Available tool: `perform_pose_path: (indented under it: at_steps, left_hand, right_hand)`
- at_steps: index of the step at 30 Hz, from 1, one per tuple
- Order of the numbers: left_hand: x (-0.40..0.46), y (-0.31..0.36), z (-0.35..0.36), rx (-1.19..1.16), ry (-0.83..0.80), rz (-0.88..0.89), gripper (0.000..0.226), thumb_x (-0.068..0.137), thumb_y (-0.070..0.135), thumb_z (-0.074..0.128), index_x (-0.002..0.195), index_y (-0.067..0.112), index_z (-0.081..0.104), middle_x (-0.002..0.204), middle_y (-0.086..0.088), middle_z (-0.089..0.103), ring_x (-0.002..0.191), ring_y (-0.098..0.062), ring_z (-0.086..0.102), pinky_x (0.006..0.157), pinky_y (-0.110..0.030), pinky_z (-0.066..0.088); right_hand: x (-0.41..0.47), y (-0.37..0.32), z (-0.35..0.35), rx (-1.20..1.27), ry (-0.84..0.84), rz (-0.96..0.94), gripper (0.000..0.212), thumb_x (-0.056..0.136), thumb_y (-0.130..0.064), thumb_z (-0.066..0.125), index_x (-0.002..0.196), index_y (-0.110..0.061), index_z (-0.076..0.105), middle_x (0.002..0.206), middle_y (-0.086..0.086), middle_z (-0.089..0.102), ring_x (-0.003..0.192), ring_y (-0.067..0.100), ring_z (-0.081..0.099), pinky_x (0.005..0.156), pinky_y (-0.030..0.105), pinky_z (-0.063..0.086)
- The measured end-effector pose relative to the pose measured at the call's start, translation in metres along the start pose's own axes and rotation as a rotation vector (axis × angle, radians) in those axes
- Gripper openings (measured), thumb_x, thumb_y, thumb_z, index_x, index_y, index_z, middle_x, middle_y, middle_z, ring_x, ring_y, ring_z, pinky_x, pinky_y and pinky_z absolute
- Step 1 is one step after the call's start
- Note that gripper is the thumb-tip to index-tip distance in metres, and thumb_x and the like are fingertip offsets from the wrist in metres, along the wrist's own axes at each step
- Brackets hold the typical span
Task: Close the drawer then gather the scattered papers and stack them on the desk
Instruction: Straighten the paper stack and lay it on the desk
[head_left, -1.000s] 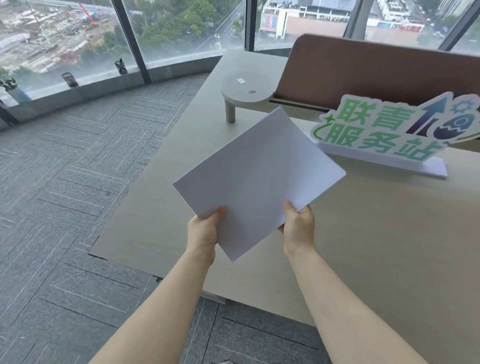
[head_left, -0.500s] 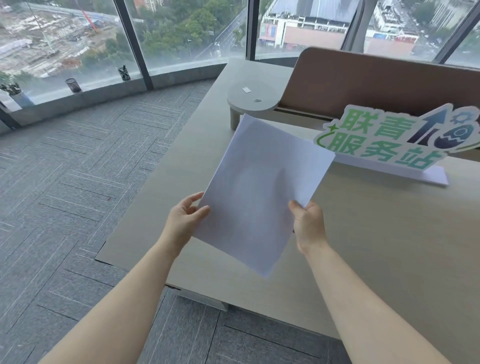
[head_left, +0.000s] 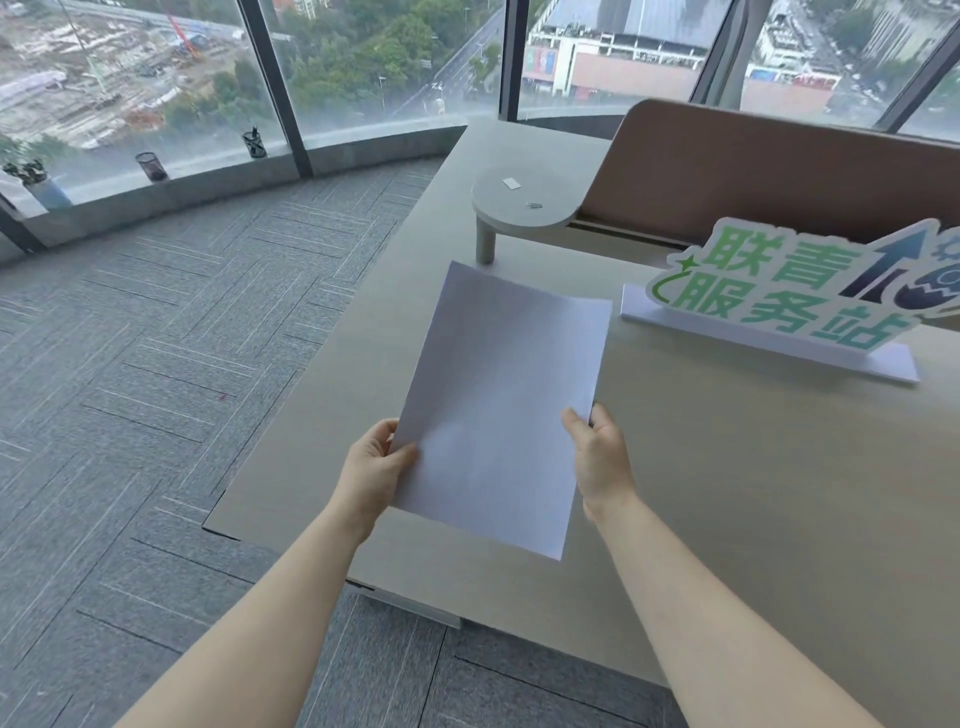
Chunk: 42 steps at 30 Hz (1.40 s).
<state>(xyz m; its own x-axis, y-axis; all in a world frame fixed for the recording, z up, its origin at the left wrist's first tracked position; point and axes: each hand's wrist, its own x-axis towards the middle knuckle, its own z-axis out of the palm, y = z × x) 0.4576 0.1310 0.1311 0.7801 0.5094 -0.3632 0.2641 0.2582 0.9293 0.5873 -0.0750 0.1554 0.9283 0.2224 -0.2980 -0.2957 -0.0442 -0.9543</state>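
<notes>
A stack of white papers (head_left: 498, 395) hangs above the left part of the beige desk (head_left: 753, 493), its long side pointing away from me. My left hand (head_left: 376, 470) grips the stack's left edge near the bottom, thumb on top. On the right edge sits my right hand (head_left: 600, 457), pinching the sheets. I cannot tell whether the stack's far end touches the desk. No drawer is in view.
A white sign with green characters (head_left: 779, 301) stands on the desk right of the papers. A small round grey shelf (head_left: 524, 205) on a leg rises behind them, beside a brown divider panel (head_left: 779, 176). Grey carpet (head_left: 156, 389) lies left of the desk; windows behind.
The papers have turned from a slanted, landscape position to a near upright portrait one. My left hand let go for a moment and now grips the left edge again.
</notes>
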Motion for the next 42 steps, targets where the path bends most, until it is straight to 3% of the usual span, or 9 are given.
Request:
perform_pose_path:
  at_steps: [3, 7, 12, 20, 24, 28, 33, 38, 42]
  left_hand:
    - [0.005, -0.003, -0.010, -0.004, 0.044, -0.016, 0.021, 0.070, 0.014, 0.062, 0.085, 0.027, 0.071, 0.079, 0.005, 0.075, 0.072, -0.020, 0.064, 0.076, -0.035, 0.049]
    - [0.014, -0.006, -0.024, 0.021, 0.096, -0.028, 0.023, 0.067, 0.014, 0.059, 0.088, 0.017, 0.066, 0.076, 0.004, 0.072, 0.069, -0.018, 0.062, 0.069, -0.030, 0.048]
    - [0.040, -0.016, -0.043, 0.126, 0.214, -0.006, 0.013, 0.085, 0.003, 0.056, 0.084, 0.013, 0.064, 0.083, -0.003, 0.066, 0.074, -0.019, 0.056, 0.065, -0.029, 0.043]
    - [0.092, -0.021, -0.060, 0.389, 0.334, 0.038, 0.006, 0.084, 0.012, 0.058, 0.086, 0.013, 0.064, 0.079, 0.000, 0.065, 0.075, -0.022, 0.058, 0.072, -0.037, 0.048]
    - [0.112, -0.017, -0.059, 0.490, 0.383, 0.039, 0.004, 0.085, 0.015, 0.058, 0.087, 0.016, 0.061, 0.084, -0.001, 0.066, 0.080, -0.024, 0.060, 0.074, -0.036, 0.047]
    - [0.125, -0.016, -0.059, 0.592, 0.413, 0.015, 0.011, 0.088, 0.019, 0.056, 0.096, 0.016, 0.064, 0.093, -0.002, 0.066, 0.088, -0.025, 0.060, 0.074, -0.032, 0.042]
    - [0.133, -0.018, -0.058, 0.703, 0.461, 0.003, 0.023, 0.090, 0.024, 0.056, 0.108, 0.016, 0.066, 0.108, -0.007, 0.071, 0.100, -0.028, 0.062, 0.076, -0.030, 0.040]
    - [0.131, -0.022, -0.054, 0.712, 0.541, 0.033, 0.030, 0.088, 0.025, 0.060, 0.117, 0.017, 0.063, 0.114, -0.007, 0.068, 0.106, -0.029, 0.061, 0.084, -0.034, 0.045]
    - [0.131, -0.025, -0.051, 0.739, 0.579, 0.027, 0.033, 0.088, 0.027, 0.061, 0.118, 0.014, 0.061, 0.119, -0.011, 0.058, 0.108, -0.030, 0.057, 0.088, -0.033, 0.040]
  right_hand:
    - [-0.003, 0.015, 0.007, -0.099, -0.036, 0.064, 0.034, 0.081, -0.024, 0.051, 0.090, 0.009, 0.049, 0.079, 0.005, 0.047, 0.072, 0.020, 0.041, 0.065, 0.034, 0.035]
    - [0.000, 0.031, 0.022, -0.287, -0.028, 0.048, 0.025, 0.082, -0.020, 0.046, 0.064, -0.007, 0.034, 0.064, 0.007, 0.033, 0.063, 0.021, 0.029, 0.059, 0.034, 0.024]
    - [0.020, 0.045, 0.045, -0.503, -0.067, -0.005, 0.038, 0.089, -0.019, 0.051, 0.061, -0.018, 0.026, 0.055, -0.003, 0.027, 0.057, 0.020, 0.024, 0.056, 0.031, 0.020]
    - [0.060, 0.051, 0.081, -0.578, -0.046, 0.059, 0.030, 0.090, -0.026, 0.052, 0.066, -0.014, 0.039, 0.062, 0.009, 0.047, 0.051, 0.025, 0.047, 0.049, 0.031, 0.044]
    - [0.082, 0.051, 0.095, -0.634, -0.028, 0.028, 0.030, 0.091, -0.024, 0.054, 0.066, -0.013, 0.041, 0.061, 0.008, 0.050, 0.049, 0.027, 0.052, 0.052, 0.043, 0.057]
    - [0.097, 0.054, 0.104, -0.709, -0.010, 0.019, 0.027, 0.091, -0.026, 0.054, 0.068, -0.014, 0.043, 0.061, 0.004, 0.052, 0.048, 0.029, 0.058, 0.059, 0.045, 0.058]
    - [0.103, 0.060, 0.112, -0.797, 0.030, 0.036, 0.026, 0.087, -0.030, 0.052, 0.069, -0.016, 0.040, 0.067, 0.006, 0.056, 0.067, 0.036, 0.068, 0.064, 0.046, 0.059]
    - [0.107, 0.063, 0.111, -0.940, 0.054, 0.040, 0.023, 0.086, -0.030, 0.051, 0.072, -0.013, 0.043, 0.065, 0.005, 0.050, 0.057, 0.027, 0.047, 0.050, 0.029, 0.033]
    - [0.108, 0.063, 0.110, -0.973, 0.106, 0.073, 0.027, 0.086, -0.036, 0.054, 0.075, -0.012, 0.048, 0.064, 0.001, 0.049, 0.060, 0.024, 0.046, 0.047, 0.027, 0.028]
